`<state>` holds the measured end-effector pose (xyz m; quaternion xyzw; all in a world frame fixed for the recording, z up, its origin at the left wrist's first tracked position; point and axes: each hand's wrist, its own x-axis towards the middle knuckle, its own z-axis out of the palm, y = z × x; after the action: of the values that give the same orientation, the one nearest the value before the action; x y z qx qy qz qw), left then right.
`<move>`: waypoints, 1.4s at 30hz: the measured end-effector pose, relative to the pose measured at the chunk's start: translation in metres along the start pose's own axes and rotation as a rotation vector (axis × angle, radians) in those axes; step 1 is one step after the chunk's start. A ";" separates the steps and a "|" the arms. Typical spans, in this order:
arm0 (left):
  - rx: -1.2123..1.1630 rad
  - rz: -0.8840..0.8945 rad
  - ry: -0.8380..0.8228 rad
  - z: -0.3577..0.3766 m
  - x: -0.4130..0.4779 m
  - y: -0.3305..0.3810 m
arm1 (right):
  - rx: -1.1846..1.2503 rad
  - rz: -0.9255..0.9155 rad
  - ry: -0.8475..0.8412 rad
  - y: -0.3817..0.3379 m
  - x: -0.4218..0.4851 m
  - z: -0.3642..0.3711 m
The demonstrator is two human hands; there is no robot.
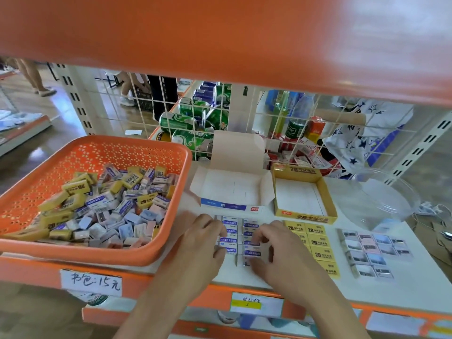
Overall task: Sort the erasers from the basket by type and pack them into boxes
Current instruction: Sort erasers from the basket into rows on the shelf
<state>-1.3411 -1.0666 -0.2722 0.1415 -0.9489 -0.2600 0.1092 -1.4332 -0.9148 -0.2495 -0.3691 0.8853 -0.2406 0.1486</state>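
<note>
An orange basket at the left holds several mixed erasers. On the white shelf lie two columns of white and blue erasers. My left hand touches the left column's side with curled fingers. My right hand rests on the right column, fingers bent over it. To the right lie yellow 2B erasers and a group of picture-print erasers. Behind them stand an open white and blue box and an open yellow box, both with nothing inside.
A clear plastic lid or bowl lies at the right rear. A wire grid backs the shelf, with green cans and red packets behind it. An orange shelf hangs overhead. Price labels line the front edge.
</note>
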 end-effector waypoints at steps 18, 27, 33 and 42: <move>0.261 -0.485 0.092 -0.151 -0.021 -0.101 | -0.195 -0.496 0.019 -0.152 0.092 0.026; 0.444 -0.510 -0.266 -0.149 0.012 -0.122 | -0.606 -0.347 -0.354 -0.184 0.149 0.076; 0.432 -0.339 -0.285 -0.137 0.027 -0.116 | -0.595 -0.275 -0.233 -0.173 0.155 0.074; 0.452 -0.226 -0.341 -0.124 0.044 -0.111 | -0.520 -0.255 -0.229 -0.173 0.167 0.070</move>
<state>-1.3237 -1.2300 -0.2199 0.2214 -0.9656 -0.0726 -0.1157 -1.4154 -1.1639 -0.2301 -0.5277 0.8412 0.0205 0.1163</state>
